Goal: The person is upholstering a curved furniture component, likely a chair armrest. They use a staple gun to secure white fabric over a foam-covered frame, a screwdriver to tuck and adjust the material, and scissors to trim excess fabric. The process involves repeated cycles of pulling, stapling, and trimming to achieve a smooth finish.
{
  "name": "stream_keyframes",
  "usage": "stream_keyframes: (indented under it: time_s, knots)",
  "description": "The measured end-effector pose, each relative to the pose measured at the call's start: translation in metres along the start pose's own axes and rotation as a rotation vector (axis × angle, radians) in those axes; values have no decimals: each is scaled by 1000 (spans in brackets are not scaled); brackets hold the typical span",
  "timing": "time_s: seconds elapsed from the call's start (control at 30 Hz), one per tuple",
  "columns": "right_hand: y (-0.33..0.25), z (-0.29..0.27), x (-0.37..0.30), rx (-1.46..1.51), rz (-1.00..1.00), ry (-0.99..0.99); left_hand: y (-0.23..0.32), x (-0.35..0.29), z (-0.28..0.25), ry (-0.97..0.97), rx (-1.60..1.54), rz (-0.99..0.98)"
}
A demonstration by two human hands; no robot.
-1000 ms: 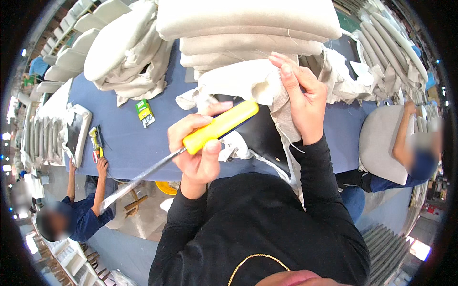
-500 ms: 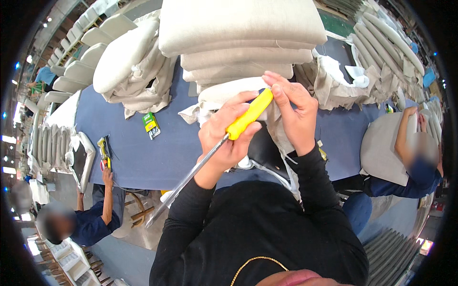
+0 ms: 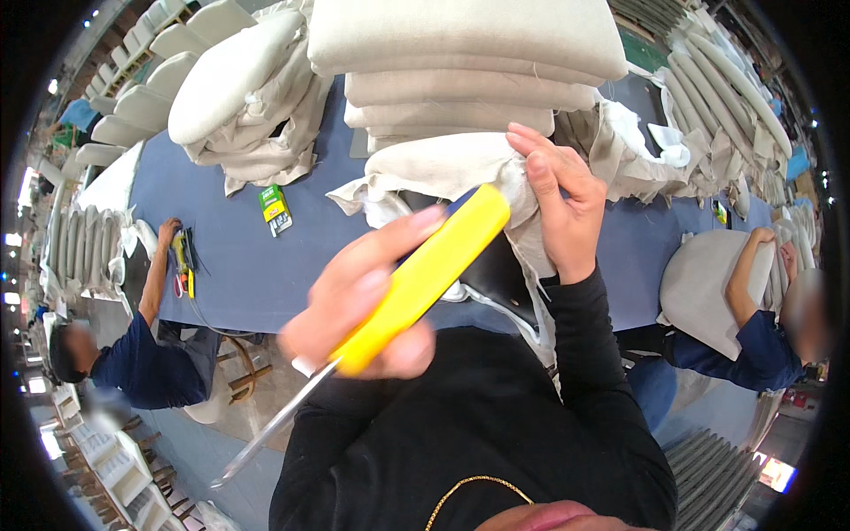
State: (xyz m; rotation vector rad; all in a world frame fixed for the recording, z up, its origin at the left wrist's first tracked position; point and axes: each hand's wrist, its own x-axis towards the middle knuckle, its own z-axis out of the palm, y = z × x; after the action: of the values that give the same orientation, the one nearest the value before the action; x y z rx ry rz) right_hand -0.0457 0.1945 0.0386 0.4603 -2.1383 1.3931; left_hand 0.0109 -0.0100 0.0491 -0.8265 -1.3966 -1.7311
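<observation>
Holding hands (image 3: 571, 203) apart, left (image 3: 341, 276) clutching tool (image 3: 427, 279).

The left hand (image 3: 341, 305) is curled nearer, blurred; the right hand (image 3: 573, 208) is extended farther, fingers directed far-left.

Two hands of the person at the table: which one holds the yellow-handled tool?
The left hand, wrapped around the yellow-handled tool; the right hand holds no tool, at the pale cushion.
</observation>
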Motion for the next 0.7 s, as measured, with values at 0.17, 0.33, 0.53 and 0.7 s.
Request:
stream_keyframes:
  time_s: [0.17, 0.33, 0.53, 0.7]
  knots:
    - [7, 2, 0, 21, -6, 39, -8, 1, -3, -30, 74, -156]
    - [-1, 5, -4, -16, -78, -18, -9, 0, -11, -274, 547, -97]
    - [10, -13, -7, -5, -216, -49, -45, -40, -72, 274, 225, -431]
    - [23, -52, -21, 95, -462, -130, -123, -151, -196, 115, 1125, -874]
